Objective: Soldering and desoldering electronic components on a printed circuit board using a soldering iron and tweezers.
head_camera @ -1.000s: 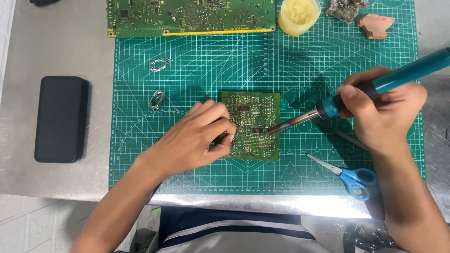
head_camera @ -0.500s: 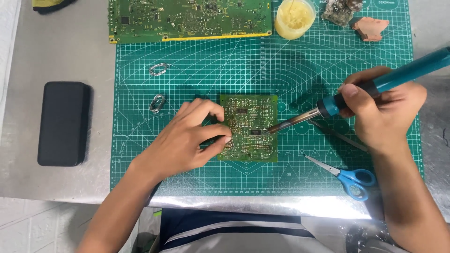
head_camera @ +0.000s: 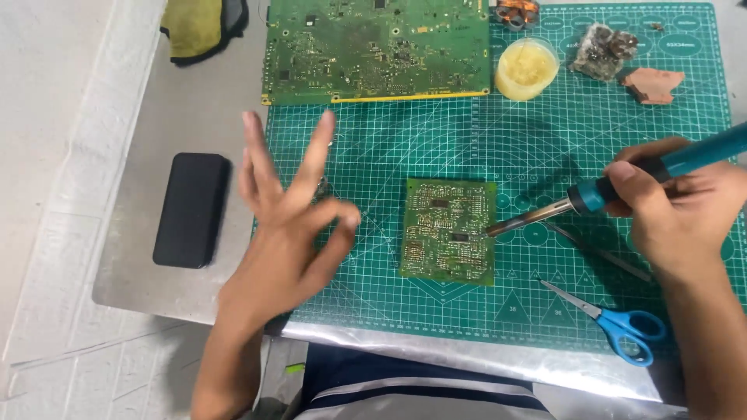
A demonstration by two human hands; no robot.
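Left hand (head_camera: 288, 225) is raised above the cutting mat (head_camera: 467, 148), fingers spread wide, thumb and one finger near each other; its grip is empty and touches nothing. It hangs left of the small circuit board (head_camera: 449, 231), apart from it.

Right hand (head_camera: 673, 210) has a closed grip around the teal handle of a soldering iron (head_camera: 622, 183). The metal tip slants down to the left and meets the right edge of the small circuit board.

The small circuit board lies flat, green, roughly square, at the middle of the mat.

A large green circuit board (head_camera: 377, 50) with a yellow lower edge lies across the mat's far side. Just right of it stands a round tub of pale yellow paste (head_camera: 527, 68). Further right: a lump of tangled metal wool (head_camera: 603, 50) and a reddish-brown block (head_camera: 652, 82). Blue-handled scissors (head_camera: 618, 320) lie near the mat's lower right edge, below the right hand. A flat black rectangular case (head_camera: 191, 208) rests on the bare tabletop left of the mat.

The mat is green with a white grid. The tabletop (head_camera: 156, 124) is grey metal. Pale floor tiles show at left.
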